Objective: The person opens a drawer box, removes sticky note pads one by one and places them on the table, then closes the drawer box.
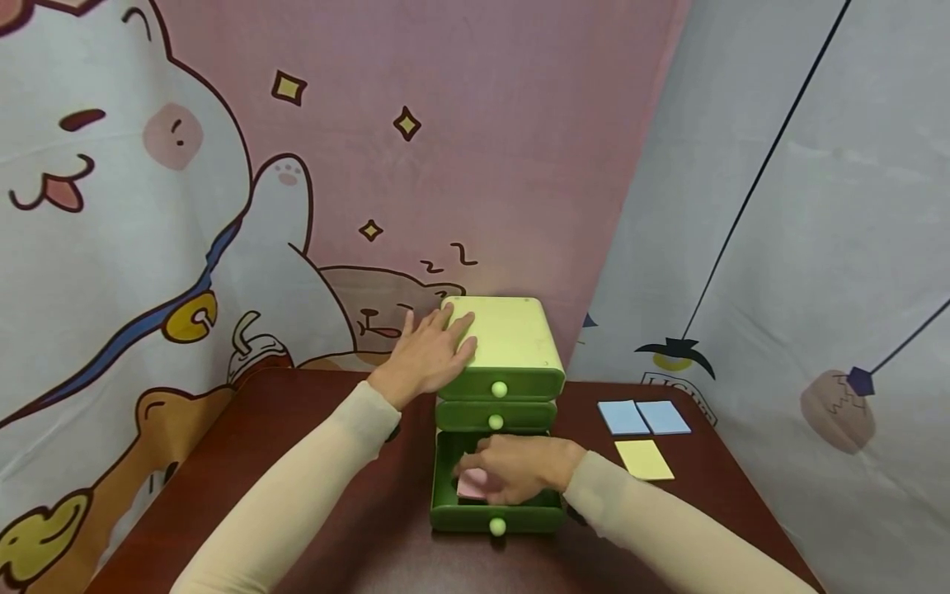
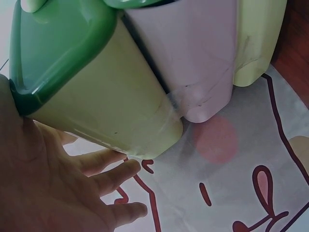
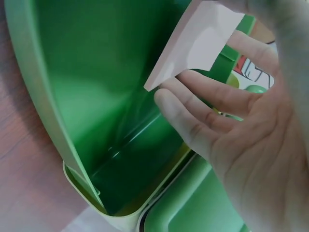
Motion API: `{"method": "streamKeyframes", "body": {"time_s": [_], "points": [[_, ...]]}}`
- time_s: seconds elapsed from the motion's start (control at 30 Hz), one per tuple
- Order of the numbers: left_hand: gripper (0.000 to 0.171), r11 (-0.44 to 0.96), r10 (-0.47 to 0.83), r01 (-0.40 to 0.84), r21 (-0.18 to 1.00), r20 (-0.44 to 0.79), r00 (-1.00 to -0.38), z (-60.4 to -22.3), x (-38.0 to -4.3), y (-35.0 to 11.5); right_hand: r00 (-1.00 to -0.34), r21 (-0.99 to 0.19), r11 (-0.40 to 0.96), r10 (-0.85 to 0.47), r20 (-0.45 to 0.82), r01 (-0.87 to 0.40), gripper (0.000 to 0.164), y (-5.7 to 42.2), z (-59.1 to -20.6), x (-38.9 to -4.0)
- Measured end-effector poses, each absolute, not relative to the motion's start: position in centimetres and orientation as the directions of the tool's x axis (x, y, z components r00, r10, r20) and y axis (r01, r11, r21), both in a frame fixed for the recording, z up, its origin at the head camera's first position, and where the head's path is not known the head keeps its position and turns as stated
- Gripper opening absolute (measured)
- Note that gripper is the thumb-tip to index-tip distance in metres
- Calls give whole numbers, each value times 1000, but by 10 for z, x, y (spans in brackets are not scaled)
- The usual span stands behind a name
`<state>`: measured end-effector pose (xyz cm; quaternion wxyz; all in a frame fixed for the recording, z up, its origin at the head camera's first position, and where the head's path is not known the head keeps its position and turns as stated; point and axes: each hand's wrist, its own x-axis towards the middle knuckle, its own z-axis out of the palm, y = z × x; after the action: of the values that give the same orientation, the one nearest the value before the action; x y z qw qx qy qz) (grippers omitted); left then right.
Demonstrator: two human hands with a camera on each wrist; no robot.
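Observation:
A small desktop drawer cabinet with a pale yellow-green top and green drawer fronts stands on the table. Its bottom drawer is pulled out. Over the cabinet's top left edge lies my left hand, fingers spread and straight; the left wrist view shows that hand against the cabinet's side. Inside the drawer, my right hand pinches a pink sticky-note pad. In the right wrist view, the pad is tilted between the thumb and fingers, above the green drawer floor.
Two blue sticky-note pads and a yellow one lie on the dark red-brown table, right of the cabinet. The two upper drawers are closed. A cartoon-printed cloth hangs behind the table.

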<state>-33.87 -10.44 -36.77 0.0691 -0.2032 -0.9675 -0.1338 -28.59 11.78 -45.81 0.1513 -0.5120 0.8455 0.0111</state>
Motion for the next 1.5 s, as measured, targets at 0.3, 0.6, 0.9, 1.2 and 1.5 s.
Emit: {"method": "streamKeyframes", "body": {"time_s": [0.3, 0.6, 0.9, 1.2, 1.5], "points": [[71, 878, 374, 412, 243, 189, -908, -365, -336, -104, -466, -378, 536, -844, -267, -755, 64, 127, -451, -287], [70, 881, 373, 413, 232, 197, -907, -367, -336, -104, -474, -441, 503, -861, -183, -743, 68, 136, -444, -284], [72, 882, 372, 412, 229, 199, -907, -368, -337, -105, -512, -354, 507, -855, -89, -786, 71, 145, -435, -267], [72, 882, 374, 415, 223, 203, -905, -370, -339, -105, -555, -375, 521, -832, -23, -767, 76, 163, -431, -253], [71, 882, 371, 413, 226, 206, -906, -369, -339, -105, -594, -377, 534, -802, 58, -757, 74, 189, -436, -246]]}}
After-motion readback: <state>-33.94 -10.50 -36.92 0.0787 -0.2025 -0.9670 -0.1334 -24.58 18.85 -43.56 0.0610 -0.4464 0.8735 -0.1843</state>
